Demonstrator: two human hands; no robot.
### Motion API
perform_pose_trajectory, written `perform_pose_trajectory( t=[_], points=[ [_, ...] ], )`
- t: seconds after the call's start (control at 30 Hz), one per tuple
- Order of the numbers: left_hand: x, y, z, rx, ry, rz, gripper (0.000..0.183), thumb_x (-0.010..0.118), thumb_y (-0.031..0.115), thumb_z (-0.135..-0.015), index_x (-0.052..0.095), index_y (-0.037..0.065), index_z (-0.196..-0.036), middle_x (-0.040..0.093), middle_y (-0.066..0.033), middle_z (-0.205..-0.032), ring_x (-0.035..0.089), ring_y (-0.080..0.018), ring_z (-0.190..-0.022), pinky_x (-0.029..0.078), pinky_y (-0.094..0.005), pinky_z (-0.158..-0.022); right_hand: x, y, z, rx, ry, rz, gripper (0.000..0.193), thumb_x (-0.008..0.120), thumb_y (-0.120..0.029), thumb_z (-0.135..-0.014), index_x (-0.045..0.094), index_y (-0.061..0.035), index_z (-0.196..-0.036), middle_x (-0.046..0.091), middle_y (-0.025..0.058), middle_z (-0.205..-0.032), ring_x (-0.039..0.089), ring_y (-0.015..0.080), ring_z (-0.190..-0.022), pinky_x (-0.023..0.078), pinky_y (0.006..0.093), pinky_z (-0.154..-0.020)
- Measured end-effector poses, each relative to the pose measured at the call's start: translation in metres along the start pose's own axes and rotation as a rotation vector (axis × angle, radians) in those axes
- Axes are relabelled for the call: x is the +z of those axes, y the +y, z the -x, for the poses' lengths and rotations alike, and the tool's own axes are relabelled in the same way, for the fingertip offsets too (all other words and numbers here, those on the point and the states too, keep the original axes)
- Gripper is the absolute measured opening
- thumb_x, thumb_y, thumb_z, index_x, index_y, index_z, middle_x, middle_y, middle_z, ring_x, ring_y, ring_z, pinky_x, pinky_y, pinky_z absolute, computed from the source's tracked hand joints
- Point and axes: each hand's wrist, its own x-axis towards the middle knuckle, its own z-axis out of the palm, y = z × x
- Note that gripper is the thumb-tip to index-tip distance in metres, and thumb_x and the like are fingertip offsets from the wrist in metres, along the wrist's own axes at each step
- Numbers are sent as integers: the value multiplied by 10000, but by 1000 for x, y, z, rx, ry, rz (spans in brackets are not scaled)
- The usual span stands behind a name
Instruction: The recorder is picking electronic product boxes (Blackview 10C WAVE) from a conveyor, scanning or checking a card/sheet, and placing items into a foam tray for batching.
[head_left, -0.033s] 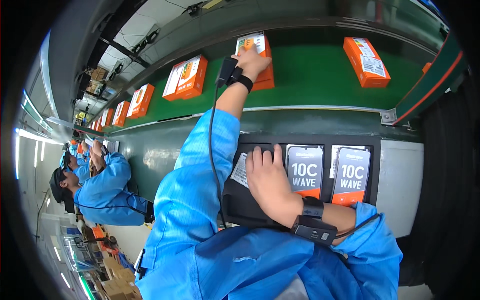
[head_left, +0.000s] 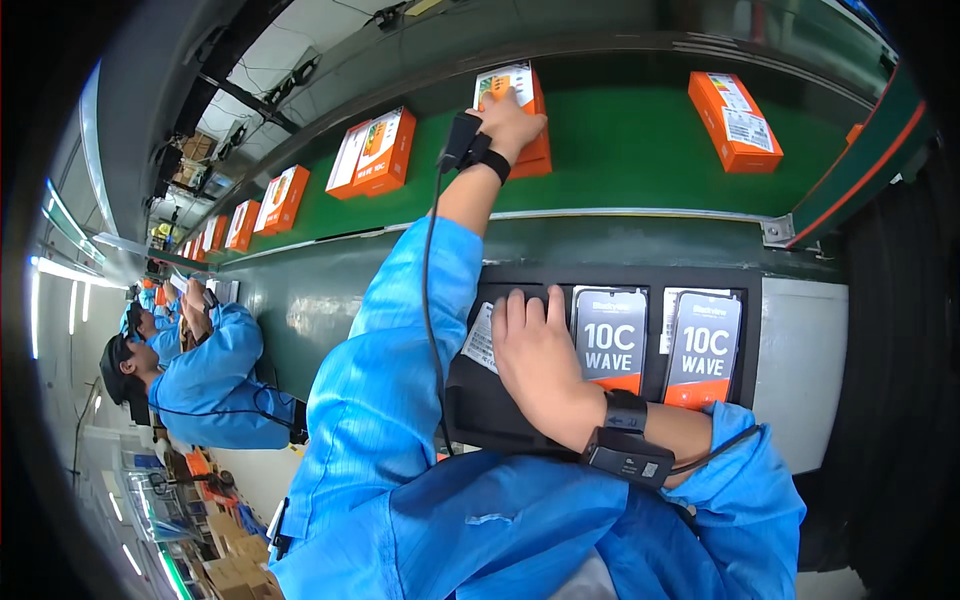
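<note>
My left hand [head_left: 510, 125] reaches out to the green belt, its fingers curled over the top of an orange and white phone box [head_left: 541, 95]. That box seems to sit on another; the hand hides much of the join. My right hand [head_left: 538, 350] lies with outstretched fingers on a black foam tray [head_left: 480, 405], apparently holding nothing. Just right of its fingers, a smartphone [head_left: 612, 335] with a printed grey and orange front film rests in a slot. A second smartphone [head_left: 703, 345] lies farther right. At the tray's left, a white label [head_left: 480, 338] shows beside my fingers.
More orange boxes stand along the green belt [head_left: 620, 150]: a pair [head_left: 372, 155] to the left and one [head_left: 737, 125] to the right. A metal rail [head_left: 640, 214] edges the belt. A co-worker in blue [head_left: 215, 375] works at the left. Cables run from my wrist devices.
</note>
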Motion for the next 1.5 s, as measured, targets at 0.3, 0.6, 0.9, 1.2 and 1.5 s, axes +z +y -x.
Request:
perform_pose_trajectory(
  t=[0.3,0.6,0.9,1.2,1.5],
  points=[
    [35,13,22,-56,-89,16,895,624,342,-719,209,260,-1509,66,-233,-1547,246,-528,-1312,316,-610,-1004,-13,-19,-9,41,-216,79,276,515,-183,-872,631,-13,-1056,574,109,-945,566,238,-881,278,539,-1054],
    [5,-85,-10,-348,-371,1635,422,540,186,-841,547,-4,-1218,595,-187,-1170,535,-356,-1141,433,-395,-985,-27,-24,-8,-61,-199,63,208,571,-145,-812,622,-34,-981,542,88,-919,539,240,-928,301,577,-1039],
    [38,-88,-18,493,-13,469,785,619,462,-838,331,54,-1444,343,-214,-1472,393,-323,-1333,364,-380,-1065,-33,-34,-25,41,-235,29,203,585,-101,-792,598,-16,-976,633,104,-860,621,241,-859,308,583,-1032],
    [-16,-93,37,624,92,467,370,580,296,-858,647,136,-1186,588,-124,-1265,586,-312,-1105,467,-382,-931,-70,108,-85,225,192,-595,236,554,-62,-877,637,-20,-1093,664,144,-898,662,244,-853,505,329,-746],
    [-74,-120,298,127,-713,1382,413,515,69,-919,486,-9,-1323,572,-92,-1215,560,-151,-1063,439,-281,-942,15,202,-195,18,174,-247,427,677,-203,-830,564,-25,-1202,609,198,-1140,585,316,-1063,470,367,-916]
  ],
)
